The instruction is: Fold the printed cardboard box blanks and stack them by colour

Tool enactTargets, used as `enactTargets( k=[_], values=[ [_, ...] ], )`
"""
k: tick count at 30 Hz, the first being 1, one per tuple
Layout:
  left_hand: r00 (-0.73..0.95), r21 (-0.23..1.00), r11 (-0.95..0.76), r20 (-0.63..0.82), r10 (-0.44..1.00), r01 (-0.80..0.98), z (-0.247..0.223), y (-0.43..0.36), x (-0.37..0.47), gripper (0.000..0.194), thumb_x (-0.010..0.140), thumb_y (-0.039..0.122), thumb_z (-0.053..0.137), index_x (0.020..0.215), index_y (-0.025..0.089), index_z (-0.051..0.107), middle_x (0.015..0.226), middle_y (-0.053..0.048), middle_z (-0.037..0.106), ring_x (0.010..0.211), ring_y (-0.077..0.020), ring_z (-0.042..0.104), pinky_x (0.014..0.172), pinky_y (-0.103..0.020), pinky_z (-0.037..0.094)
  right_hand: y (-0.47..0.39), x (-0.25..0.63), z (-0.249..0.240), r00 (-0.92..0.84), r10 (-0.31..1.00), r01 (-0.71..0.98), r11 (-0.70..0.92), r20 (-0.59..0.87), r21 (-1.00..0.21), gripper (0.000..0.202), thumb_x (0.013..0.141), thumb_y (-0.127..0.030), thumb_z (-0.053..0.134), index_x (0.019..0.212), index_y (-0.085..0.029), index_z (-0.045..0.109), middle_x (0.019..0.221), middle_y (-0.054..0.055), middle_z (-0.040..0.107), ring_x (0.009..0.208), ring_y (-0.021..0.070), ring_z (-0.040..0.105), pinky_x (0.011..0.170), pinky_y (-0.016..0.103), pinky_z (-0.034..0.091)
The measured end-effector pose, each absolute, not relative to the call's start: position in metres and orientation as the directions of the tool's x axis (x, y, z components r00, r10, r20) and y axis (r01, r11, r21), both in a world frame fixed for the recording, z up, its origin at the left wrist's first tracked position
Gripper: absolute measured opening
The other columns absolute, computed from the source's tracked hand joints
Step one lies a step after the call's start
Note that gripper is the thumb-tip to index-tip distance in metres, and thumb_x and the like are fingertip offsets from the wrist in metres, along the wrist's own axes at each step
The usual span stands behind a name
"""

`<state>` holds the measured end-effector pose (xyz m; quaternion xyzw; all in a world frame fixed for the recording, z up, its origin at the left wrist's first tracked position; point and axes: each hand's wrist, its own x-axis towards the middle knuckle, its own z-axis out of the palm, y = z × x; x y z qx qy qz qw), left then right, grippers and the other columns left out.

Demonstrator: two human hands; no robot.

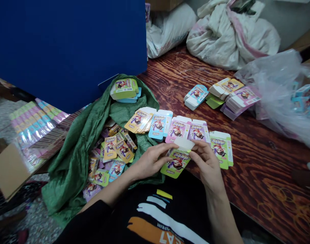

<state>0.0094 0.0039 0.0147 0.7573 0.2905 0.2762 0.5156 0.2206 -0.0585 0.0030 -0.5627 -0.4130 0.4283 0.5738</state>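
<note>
A green printed carton point(175, 164) is between my hands, its white top flap raised. My left hand point(155, 157) pinches its left edge near the top. At the upper right, my right hand point(206, 159) grips the same carton with thumb and fingers. Just beyond lie flat cartons in a row: an orange stack point(139, 120), a blue stack point(157, 125), purple ones point(179, 128) and a green stack point(220, 149). Left of my left hand, a green sack point(94, 118) holds many small cartons point(110, 149) in a loose heap.
A blue panel point(68, 51) stands at the back left. More carton stacks point(228, 88) lie on the wooden table point(254, 142), near a clear plastic bag point(274, 101). White sacks point(226, 37) sit behind. Rubber bands point(284, 200) lie at right; a box of wrapped cartons point(38, 125) is at left.
</note>
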Motion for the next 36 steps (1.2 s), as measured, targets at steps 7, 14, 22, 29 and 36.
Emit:
enactTargets(
  k=[7, 14, 22, 29, 36],
  values=[
    [0.684, 0.997, 0.070, -0.071, 0.726, 0.029, 0.008, -0.003, 0.024, 0.048, 0.095, 0.023, 0.065, 0.136, 0.023, 0.041, 0.122, -0.009, 0.069, 0.090, -0.0176, 0.073, 0.079, -0.029, 0.056, -0.069, 0.226, 0.015, 0.223, 0.975, -0.054, -0.005, -0.017, -0.999, 0.017, 0.087, -0.041, 0.078, 0.085, -0.026, 0.071, 0.109, 0.004, 0.075, 0.099, 0.0194, 0.069, 0.082, 0.029, 0.057],
    [0.748, 0.992, 0.013, -0.103, 0.655, 0.125, 0.015, -0.002, 0.022, 0.054, 0.095, 0.021, 0.064, 0.142, 0.024, 0.040, 0.127, -0.011, 0.068, 0.101, -0.0214, 0.072, 0.084, -0.034, 0.056, -0.061, 0.226, 0.012, 0.318, 0.936, -0.043, -0.147, -0.153, -0.988, 0.031, 0.073, -0.049, 0.086, 0.083, -0.022, 0.074, 0.074, 0.002, 0.072, 0.066, 0.0150, 0.064, 0.061, 0.024, 0.053],
    [0.729, 0.994, -0.012, -0.070, 0.681, 0.107, 0.011, -0.003, 0.011, 0.055, 0.096, 0.023, 0.063, 0.146, 0.023, 0.039, 0.121, -0.010, 0.068, 0.105, -0.0223, 0.069, 0.084, -0.033, 0.055, -0.059, 0.234, 0.023, 0.048, 0.999, 0.139, -0.030, -0.024, -0.990, 0.018, 0.084, -0.042, 0.078, 0.083, -0.024, 0.082, 0.092, 0.008, 0.081, 0.087, 0.0230, 0.075, 0.078, 0.034, 0.060],
    [0.739, 0.983, -0.111, -0.032, 0.673, 0.144, 0.012, -0.003, 0.007, 0.046, 0.099, 0.024, 0.058, 0.144, 0.024, 0.048, 0.130, -0.010, 0.066, 0.105, -0.0214, 0.068, 0.098, -0.038, 0.053, -0.071, 0.223, 0.022, 0.071, 0.981, 0.323, 0.147, 0.179, -0.935, 0.012, 0.090, -0.025, 0.071, 0.094, -0.028, 0.082, 0.099, 0.006, 0.080, 0.093, 0.0212, 0.075, 0.080, 0.032, 0.060],
    [0.762, 0.980, -0.153, 0.005, 0.647, 0.124, 0.010, 0.000, 0.010, 0.037, 0.100, 0.020, 0.054, 0.136, 0.020, 0.056, 0.133, -0.011, 0.066, 0.118, -0.0221, 0.065, 0.104, -0.036, 0.049, -0.073, 0.224, 0.016, 0.080, 0.986, 0.297, 0.114, 0.144, -0.948, 0.018, 0.094, -0.025, 0.067, 0.101, -0.031, 0.082, 0.101, 0.005, 0.077, 0.096, 0.0189, 0.073, 0.082, 0.029, 0.058]
  ],
)
